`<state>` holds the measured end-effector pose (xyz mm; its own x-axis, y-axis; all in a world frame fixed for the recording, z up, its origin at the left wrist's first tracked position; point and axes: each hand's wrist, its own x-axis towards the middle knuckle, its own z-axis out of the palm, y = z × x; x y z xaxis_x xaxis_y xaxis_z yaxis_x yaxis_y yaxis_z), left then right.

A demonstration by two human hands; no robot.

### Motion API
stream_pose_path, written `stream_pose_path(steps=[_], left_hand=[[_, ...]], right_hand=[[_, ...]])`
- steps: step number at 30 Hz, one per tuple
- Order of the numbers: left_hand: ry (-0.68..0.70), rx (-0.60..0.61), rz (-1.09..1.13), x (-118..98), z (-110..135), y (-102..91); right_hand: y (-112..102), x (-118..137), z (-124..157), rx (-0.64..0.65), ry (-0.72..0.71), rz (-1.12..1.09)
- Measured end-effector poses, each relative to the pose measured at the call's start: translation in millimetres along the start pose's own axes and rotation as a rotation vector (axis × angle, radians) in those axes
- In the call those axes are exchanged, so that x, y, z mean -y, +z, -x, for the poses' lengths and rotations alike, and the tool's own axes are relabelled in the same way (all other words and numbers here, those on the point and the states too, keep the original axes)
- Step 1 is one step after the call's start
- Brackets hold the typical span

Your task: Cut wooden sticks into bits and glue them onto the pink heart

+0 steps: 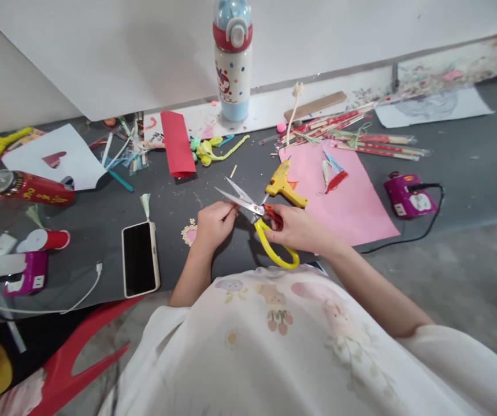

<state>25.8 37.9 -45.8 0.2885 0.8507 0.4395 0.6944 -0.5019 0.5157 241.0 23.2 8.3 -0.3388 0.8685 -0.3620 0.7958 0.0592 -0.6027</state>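
My right hand (299,229) grips the yellow handles of a pair of scissors (248,208), whose silver blades are spread apart and point up to the left. My left hand (214,224) is closed in a pinch right at the blades, holding something too small to make out. A small pink heart-shaped piece (189,233) lies on the dark table just left of that hand. A yellow glue gun (284,183) rests just beyond the scissors.
A pink paper sheet (352,199), a phone (140,258), a folded red paper (176,144), a dotted water bottle (233,58), a purple device with cable (408,197), bamboo sticks (361,136) and a red can (32,188) lie around the dark table (101,214).
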Motion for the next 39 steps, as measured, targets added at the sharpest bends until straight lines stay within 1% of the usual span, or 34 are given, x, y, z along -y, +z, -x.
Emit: stream_pose_path(steps=[4,9,16,22,28,39], left_hand=[[-0.041,-0.079,0.022,-2.0,0.9,0.6],[-0.097,-0.128,0.022,-2.9,1.8,0.0],[-0.163,-0.12,0.029,-4.6,1.7,-1.6],[-0.195,-0.097,0.011,-5.0,1.4,-1.0],[-0.175,-0.078,0.068,-6.0,-0.4,-1.1],[-0.16,-0.075,0.055,-6.5,0.1,-0.7]], right_hand=[[-1.2,2.3,2.3,-0.01,-0.02,-0.015],[0.9,3.5,3.2,0.005,-0.04,-0.055],[2.9,-0.1,2.9,-0.017,-0.025,-0.164],[3.1,-1.2,3.9,0.001,-0.021,-0.161],[1.3,-5.6,2.5,0.011,-0.017,-0.192],[-0.6,-6.6,2.9,0.077,-0.033,-0.205]])
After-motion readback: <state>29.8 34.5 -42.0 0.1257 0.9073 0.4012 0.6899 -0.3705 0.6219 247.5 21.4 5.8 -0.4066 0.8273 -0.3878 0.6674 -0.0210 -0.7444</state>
